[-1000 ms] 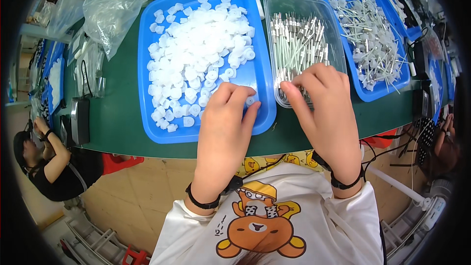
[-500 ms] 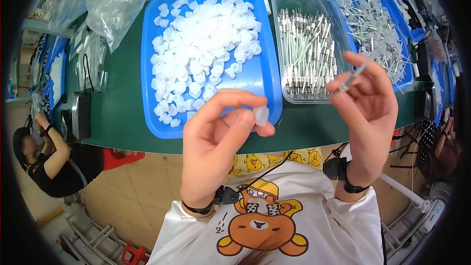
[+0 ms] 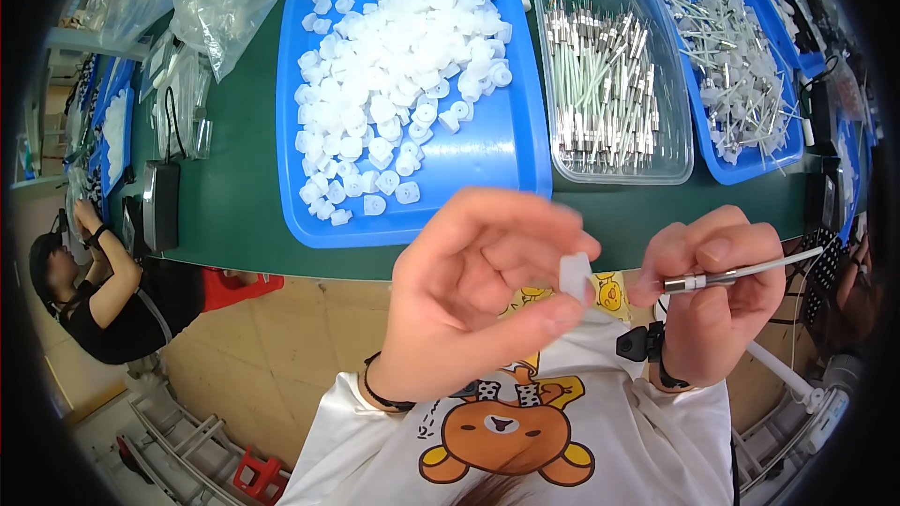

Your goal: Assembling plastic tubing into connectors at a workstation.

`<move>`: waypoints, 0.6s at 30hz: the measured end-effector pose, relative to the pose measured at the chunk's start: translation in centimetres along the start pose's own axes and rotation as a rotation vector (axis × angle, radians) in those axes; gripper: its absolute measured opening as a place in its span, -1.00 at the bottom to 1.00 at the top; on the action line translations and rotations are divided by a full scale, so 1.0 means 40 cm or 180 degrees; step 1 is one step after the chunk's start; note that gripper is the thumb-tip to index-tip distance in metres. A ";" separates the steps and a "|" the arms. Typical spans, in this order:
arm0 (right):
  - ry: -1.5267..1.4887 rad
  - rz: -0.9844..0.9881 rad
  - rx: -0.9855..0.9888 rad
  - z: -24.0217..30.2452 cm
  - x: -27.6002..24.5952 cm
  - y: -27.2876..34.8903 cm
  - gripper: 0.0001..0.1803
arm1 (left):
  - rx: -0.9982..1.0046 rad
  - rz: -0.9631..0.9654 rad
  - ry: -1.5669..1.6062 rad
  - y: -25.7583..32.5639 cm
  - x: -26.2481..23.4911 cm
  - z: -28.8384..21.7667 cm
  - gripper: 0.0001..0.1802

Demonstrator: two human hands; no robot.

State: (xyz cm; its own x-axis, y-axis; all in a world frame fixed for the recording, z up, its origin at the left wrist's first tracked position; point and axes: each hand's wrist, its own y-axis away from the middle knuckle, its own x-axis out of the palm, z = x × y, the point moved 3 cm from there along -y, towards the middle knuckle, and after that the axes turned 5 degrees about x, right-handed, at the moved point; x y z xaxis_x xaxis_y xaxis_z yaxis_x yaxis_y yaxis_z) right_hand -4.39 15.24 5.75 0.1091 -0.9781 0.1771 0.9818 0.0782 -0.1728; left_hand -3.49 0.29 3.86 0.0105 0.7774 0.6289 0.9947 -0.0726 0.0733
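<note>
The person wears a white T-shirt (image 3: pixel 525 440) printed with a brown cartoon bear that has a yellow snout and ears and a checked bow above its head. Left of the bear, a thin black band (image 3: pixel 382 395) circles the left wrist; right of it, a black strap with a small buckle (image 3: pixel 647 345) rings the right wrist.

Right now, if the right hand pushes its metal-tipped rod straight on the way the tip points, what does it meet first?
Probably the white plastic cap pinched in the left hand. The rod in the right hand points its metal tip at it, but depth is unclear.
</note>
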 end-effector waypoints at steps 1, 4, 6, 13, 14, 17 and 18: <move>-0.0019 -0.0037 -0.0005 0.001 0.002 0.003 -0.77 | 0.0186 0.0173 -0.0176 -0.001 -0.008 0.008 -0.63; 0.0081 0.0012 -0.0173 0.005 0.004 0.007 -0.77 | 0.0585 0.0507 -0.0845 -0.008 -0.009 0.004 -0.60; 0.0256 0.0223 -0.0372 0.010 -0.002 0.007 -0.78 | 0.0655 0.0616 -0.1111 -0.008 -0.002 -0.002 -0.61; 0.0961 0.0519 -0.0871 0.017 -0.010 0.016 -0.77 | 0.0882 0.0931 -0.1462 -0.009 0.009 -0.010 -0.61; 0.1070 0.0585 -0.0883 0.019 -0.012 0.017 -0.77 | 0.1016 0.1051 -0.1558 -0.010 0.007 -0.008 -0.60; 0.1433 0.0880 -0.0906 0.038 -0.014 0.016 -0.75 | 0.1049 0.1137 -0.1411 -0.004 0.008 -0.002 -0.58; 0.1511 0.0961 -0.0908 0.042 -0.014 0.017 -0.74 | 0.1111 0.1180 -0.1350 -0.004 0.007 0.001 -0.58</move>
State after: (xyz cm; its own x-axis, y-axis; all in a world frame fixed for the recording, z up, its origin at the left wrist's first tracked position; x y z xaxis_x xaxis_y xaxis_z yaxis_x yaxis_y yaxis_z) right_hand -3.54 16.15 7.16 0.2299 -0.9050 -0.3579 0.8314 0.3738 -0.4112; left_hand -3.64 0.52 4.00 0.3270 0.9237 0.1996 0.8916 -0.2315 -0.3893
